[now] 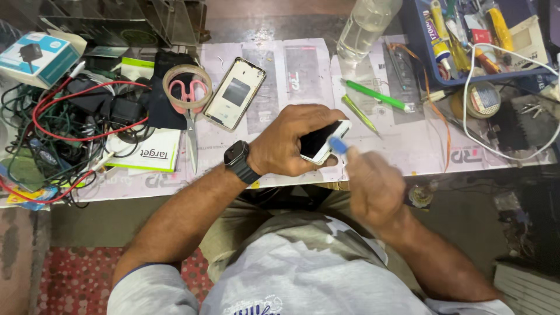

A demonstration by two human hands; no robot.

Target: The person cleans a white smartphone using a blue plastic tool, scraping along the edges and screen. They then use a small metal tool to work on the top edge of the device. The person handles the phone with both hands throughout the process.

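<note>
Cluttered tabletop [303, 32] – dark worn surface at the far edge, printed paper sheets [291, 70] spread over most of it. Below the near edge, grey concrete floor [466, 216]. Red speckled mat [70, 280] bottom left. White ribbed panel [525, 286] bottom right. Light even and bright – no windows or walls in view.

A white smartphone [322, 142] is sitting tilted in the grip of the left hand [291, 140], its dark, unlit screen facing up and its upper end pointing away to the right. It is hovering just above the near edge of the tabletop [408, 146], with fingers covering its left part. A small blue tool [337, 144], blurred, is touching the phone's right edge near the lower corner, pinched in the right hand [373, 186].
</note>
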